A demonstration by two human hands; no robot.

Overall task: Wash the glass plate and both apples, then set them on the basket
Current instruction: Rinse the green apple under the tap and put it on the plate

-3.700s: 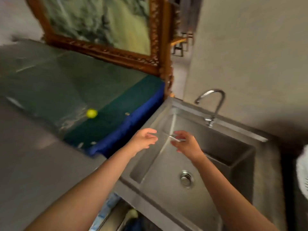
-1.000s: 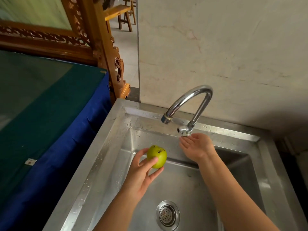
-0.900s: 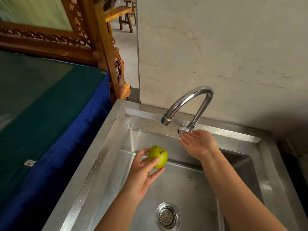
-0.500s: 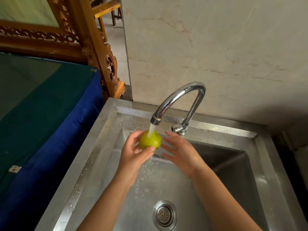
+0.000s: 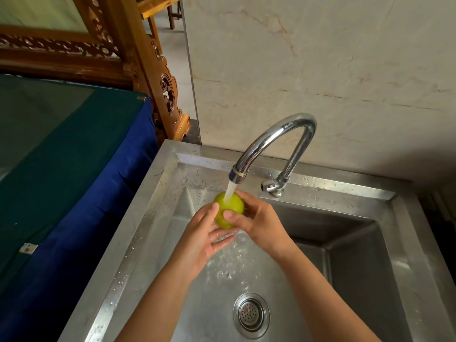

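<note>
Washing a green apple (image 5: 230,206) under the running tap (image 5: 274,141), above the steel sink (image 5: 158,218). Cupping the fruit from below and the left with the left hand (image 5: 204,238), fingers curled against its skin. Pressing against its right side with the right hand (image 5: 259,223), thumb laid across the front. Both hands closed together around the apple. Falling onto the apple's top, a white stream of water (image 5: 230,191); splashing below toward the drain (image 5: 251,314). Lying to the left, a blue-draped table (image 5: 74,169).
</note>
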